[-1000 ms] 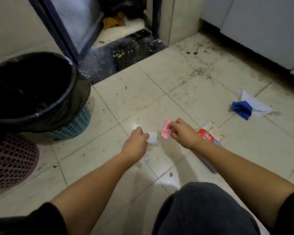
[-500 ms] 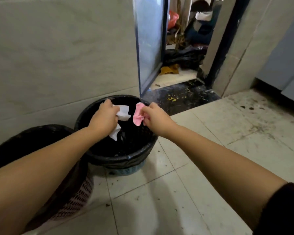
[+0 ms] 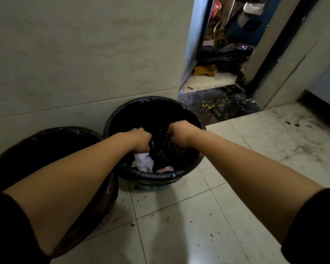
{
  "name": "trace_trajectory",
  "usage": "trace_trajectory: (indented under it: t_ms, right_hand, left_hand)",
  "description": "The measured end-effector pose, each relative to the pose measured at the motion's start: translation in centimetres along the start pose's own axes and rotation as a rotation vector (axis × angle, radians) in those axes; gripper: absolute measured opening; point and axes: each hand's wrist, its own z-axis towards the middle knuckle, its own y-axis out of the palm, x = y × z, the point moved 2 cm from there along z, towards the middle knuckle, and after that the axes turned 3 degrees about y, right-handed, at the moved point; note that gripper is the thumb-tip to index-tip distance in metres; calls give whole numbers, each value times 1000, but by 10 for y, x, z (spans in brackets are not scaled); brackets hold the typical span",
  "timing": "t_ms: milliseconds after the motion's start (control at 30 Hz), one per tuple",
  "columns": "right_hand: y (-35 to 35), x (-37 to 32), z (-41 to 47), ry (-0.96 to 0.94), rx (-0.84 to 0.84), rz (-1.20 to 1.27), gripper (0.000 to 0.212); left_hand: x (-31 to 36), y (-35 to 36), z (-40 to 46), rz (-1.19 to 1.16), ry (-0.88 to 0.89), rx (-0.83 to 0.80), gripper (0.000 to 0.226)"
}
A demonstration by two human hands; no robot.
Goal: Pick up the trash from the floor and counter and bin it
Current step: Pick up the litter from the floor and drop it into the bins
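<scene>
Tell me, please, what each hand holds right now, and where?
Left hand pinches the white tissue by its top; right hand holds nothing visible, the pink scrap lies in the bin.

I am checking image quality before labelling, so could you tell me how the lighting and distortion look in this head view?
Head view: dim overall; the bin interior is nearly black, only the white tissue reads clearly; a soft glare patch sits on the floor tiles; wide-angle bending curves the wall edges and stretches the forearms.

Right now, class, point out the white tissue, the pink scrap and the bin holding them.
white tissue (image 3: 143, 162), head view, crumpled middle.
pink scrap (image 3: 166, 169), head view, visible top.
bin (image 3: 160, 176), head view, near rim.
</scene>
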Motion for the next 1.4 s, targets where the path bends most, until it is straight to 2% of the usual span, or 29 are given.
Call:
trace_trajectory:
  t_ms: [133,200,267,400,533,633,767,867,967,1100,1167,1233,1300,1400]
  right_hand:
    - [-58,53,-44,38,291,54,28]
    - [-68,99,-75,106,363,28,29]
    - [-65,158,-112,188,399,27,29]
    - [-26,285,-203,425,373,86,30]
    - [43,393,-294,672,312,199,34]
    - [102,445,-335,800,259,300,34]
    - [176,486,-350,854,191,398,32]
    - [215,509,-348,830,138,447,38]
    - [240,526,-339,764,111,489,58]
    - [266,534,-320,553,6,379,72]
    - [273,533,-313,466,-33,205,65]
    - [274,533,-307,452,-8,137,47]
    - [275,530,-304,443,-31,180,26]
    - [274,522,-306,485,-76,283,13]
  left_hand:
    - [46,-53,-15,-11,81,341,32]
    - [91,-69,-18,-26,157,475,29]
    - [150,-74,-19,-28,273,529,27]
    - [281,-50,-15,15,476,449,34]
    - [406,0,-13,56,658,306,39]
    - [488,52,-11,101,766,201,44]
    - [562,126,-1,225,865,95,62]
    - [591,170,16,373,949,61,80]
    - [601,197,34,434,959,29,93]
    - [599,213,46,493,1002,113,101]
    - [591,214,46,530,983,102,101]
    - [582,216,46,548,926,71,98]
    - [576,213,41,530,897,67,96]
    - [559,215,35,487,853,76,93]
